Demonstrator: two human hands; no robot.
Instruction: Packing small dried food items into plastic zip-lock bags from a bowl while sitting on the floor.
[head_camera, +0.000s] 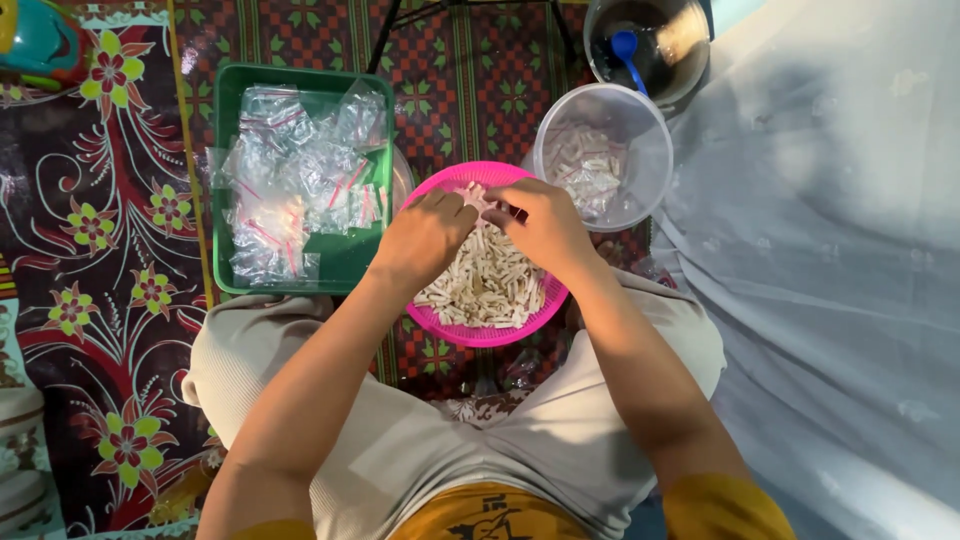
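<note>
Bare forearms reached forward over knees in light beige trousers, and both hands met over a round pink plastic basket (455, 325) that sat on the patterned mat just ahead of the person's lap. That basket held a heap of small pale stick-shaped pieces (487, 285). Over the far side of the heap the left hand (425, 238) lay knuckles up with its fingers curled down among the pieces, and the right hand (545, 225) sat just beside it, fingertips pinched together at a few pieces near the basket's far rim. Whether either hand truly gripped a piece I could not tell, since the fingers hid what lay beneath them.

Left of the basket, nearly touching it, stood a rectangular green plastic tray (345, 262) piled with small clear zip bags with red seal lines (295, 175). Beyond the basket on the right stood a round clear plastic tub (650, 150) with more pale pieces at its bottom. Farther back stood a dark round pot (680, 55) with a blue plastic spoon (628, 52) inside it. A dark red floral mat (110, 330) covered the floor on the left, and a pale grey cloth (830, 250) spread across the right.
</note>
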